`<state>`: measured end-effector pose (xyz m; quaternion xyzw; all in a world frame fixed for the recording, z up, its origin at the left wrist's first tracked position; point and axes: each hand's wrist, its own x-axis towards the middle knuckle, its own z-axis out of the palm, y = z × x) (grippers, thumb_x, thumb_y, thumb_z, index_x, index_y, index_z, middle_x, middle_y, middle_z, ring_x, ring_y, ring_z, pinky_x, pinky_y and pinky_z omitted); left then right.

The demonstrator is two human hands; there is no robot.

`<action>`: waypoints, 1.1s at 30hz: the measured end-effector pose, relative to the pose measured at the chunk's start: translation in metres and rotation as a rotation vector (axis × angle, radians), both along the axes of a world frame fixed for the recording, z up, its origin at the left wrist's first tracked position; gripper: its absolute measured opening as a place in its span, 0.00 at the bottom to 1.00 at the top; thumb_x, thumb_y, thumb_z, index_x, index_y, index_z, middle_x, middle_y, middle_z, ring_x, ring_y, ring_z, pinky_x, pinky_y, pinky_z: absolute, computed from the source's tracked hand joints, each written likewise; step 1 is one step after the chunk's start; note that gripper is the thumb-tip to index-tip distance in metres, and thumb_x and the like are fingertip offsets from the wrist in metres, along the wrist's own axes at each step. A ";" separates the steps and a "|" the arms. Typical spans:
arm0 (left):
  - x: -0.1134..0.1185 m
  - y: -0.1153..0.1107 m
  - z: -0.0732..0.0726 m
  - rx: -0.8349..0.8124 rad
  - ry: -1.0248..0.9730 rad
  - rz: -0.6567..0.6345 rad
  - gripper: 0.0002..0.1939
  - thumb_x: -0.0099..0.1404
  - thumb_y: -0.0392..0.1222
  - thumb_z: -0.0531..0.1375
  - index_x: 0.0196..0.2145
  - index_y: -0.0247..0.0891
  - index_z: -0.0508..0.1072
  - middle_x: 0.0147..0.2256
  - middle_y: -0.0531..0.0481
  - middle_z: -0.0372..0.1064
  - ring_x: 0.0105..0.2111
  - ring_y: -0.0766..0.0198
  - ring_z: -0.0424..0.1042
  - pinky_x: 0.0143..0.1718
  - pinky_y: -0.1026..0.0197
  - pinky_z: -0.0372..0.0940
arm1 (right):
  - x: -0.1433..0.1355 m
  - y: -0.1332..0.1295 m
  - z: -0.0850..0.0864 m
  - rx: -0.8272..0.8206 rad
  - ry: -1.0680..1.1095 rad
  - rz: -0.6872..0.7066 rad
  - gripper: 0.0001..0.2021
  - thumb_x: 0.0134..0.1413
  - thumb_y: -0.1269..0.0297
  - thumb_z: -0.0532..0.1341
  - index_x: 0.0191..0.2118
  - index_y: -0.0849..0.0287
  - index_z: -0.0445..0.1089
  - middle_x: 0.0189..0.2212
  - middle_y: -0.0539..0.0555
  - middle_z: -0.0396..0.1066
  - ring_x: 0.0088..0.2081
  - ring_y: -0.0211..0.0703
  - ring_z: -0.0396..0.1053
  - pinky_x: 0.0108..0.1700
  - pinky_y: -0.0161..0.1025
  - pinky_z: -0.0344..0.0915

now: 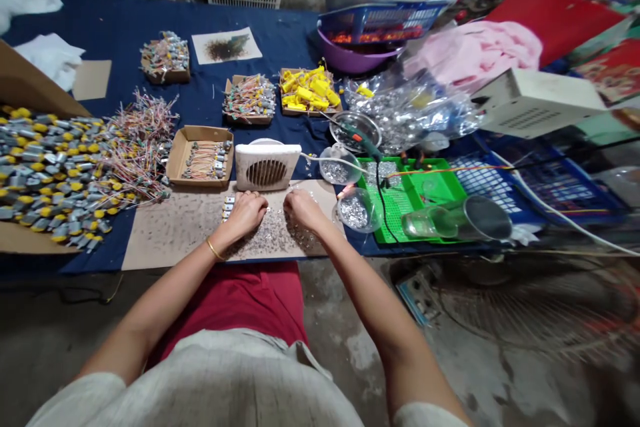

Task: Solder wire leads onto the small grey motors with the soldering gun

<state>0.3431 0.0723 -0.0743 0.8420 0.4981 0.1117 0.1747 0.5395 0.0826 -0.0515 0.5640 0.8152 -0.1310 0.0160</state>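
My left hand (pixel 247 212), with a gold bangle at the wrist, rests on the cardboard sheet (pixel 165 230), its fingers curled together. Whatever lies in its grip is hidden. Right beside it stands a short row of small motors (pixel 229 208), partly covered by the hand. My right hand (pixel 303 208) is a little way to the right, low over the same sheet, with thumb and fingers pinched together. Anything between them is too small to make out. Tiny loose bits (pixel 273 237) are scattered under and between both hands. Just beyond them stands a white vent fan (pixel 267 167).
Many yellow-and-grey motors (pixel 50 173) fill a box at left, beside tangled wires (pixel 143 140). A cardboard tray (pixel 200 155) holds wired parts. Yellow pieces (pixel 310 89) sit behind. Bowls of metal bits (pixel 356 209) and a green basket (pixel 440 177) with a soldering iron (pixel 361 138) nearby stand right.
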 end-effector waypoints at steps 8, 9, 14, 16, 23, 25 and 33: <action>-0.016 -0.015 0.003 0.008 -0.066 0.055 0.10 0.68 0.40 0.55 0.40 0.38 0.76 0.40 0.42 0.73 0.45 0.53 0.67 0.51 0.49 0.54 | -0.008 -0.013 0.009 -0.041 0.033 0.115 0.07 0.59 0.72 0.56 0.39 0.65 0.72 0.37 0.62 0.72 0.39 0.46 0.67 0.41 0.37 0.60; -0.017 -0.017 0.004 0.003 -0.068 0.053 0.10 0.68 0.40 0.56 0.41 0.37 0.76 0.40 0.42 0.73 0.45 0.53 0.67 0.51 0.49 0.53 | -0.014 -0.018 0.010 -0.055 0.045 0.154 0.06 0.58 0.72 0.57 0.38 0.64 0.72 0.37 0.60 0.72 0.39 0.45 0.67 0.41 0.36 0.60; -0.018 -0.028 0.004 -0.013 -0.044 0.028 0.10 0.68 0.40 0.56 0.39 0.37 0.76 0.39 0.41 0.73 0.45 0.51 0.68 0.52 0.47 0.51 | -0.041 -0.033 0.010 -0.069 0.055 0.237 0.06 0.56 0.73 0.59 0.37 0.61 0.73 0.36 0.57 0.73 0.39 0.44 0.67 0.41 0.35 0.61; -0.018 -0.031 0.004 -0.019 -0.037 0.026 0.10 0.68 0.40 0.56 0.38 0.37 0.76 0.39 0.41 0.73 0.44 0.51 0.68 0.51 0.47 0.52 | -0.034 -0.032 0.013 -0.039 0.059 0.212 0.07 0.59 0.71 0.57 0.36 0.60 0.74 0.37 0.57 0.72 0.41 0.44 0.67 0.41 0.35 0.61; -0.012 -0.029 0.009 -0.022 -0.070 0.009 0.09 0.67 0.41 0.57 0.39 0.39 0.78 0.38 0.43 0.73 0.44 0.53 0.67 0.50 0.49 0.52 | 0.021 -0.013 0.017 0.114 0.029 -0.062 0.12 0.62 0.68 0.53 0.35 0.62 0.74 0.36 0.60 0.70 0.41 0.47 0.66 0.42 0.38 0.59; -0.011 -0.029 0.010 -0.016 -0.065 0.008 0.09 0.67 0.41 0.57 0.39 0.39 0.78 0.38 0.44 0.73 0.44 0.54 0.67 0.50 0.49 0.52 | 0.019 -0.010 0.009 0.135 0.018 -0.089 0.11 0.62 0.67 0.54 0.35 0.63 0.74 0.37 0.61 0.70 0.42 0.48 0.65 0.42 0.38 0.59; -0.013 -0.040 -0.004 0.071 -0.052 -0.027 0.08 0.67 0.44 0.58 0.39 0.42 0.78 0.39 0.46 0.72 0.44 0.55 0.66 0.51 0.48 0.51 | 0.002 -0.006 -0.004 0.160 -0.001 -0.091 0.11 0.62 0.72 0.52 0.37 0.65 0.72 0.38 0.64 0.70 0.43 0.50 0.63 0.42 0.40 0.57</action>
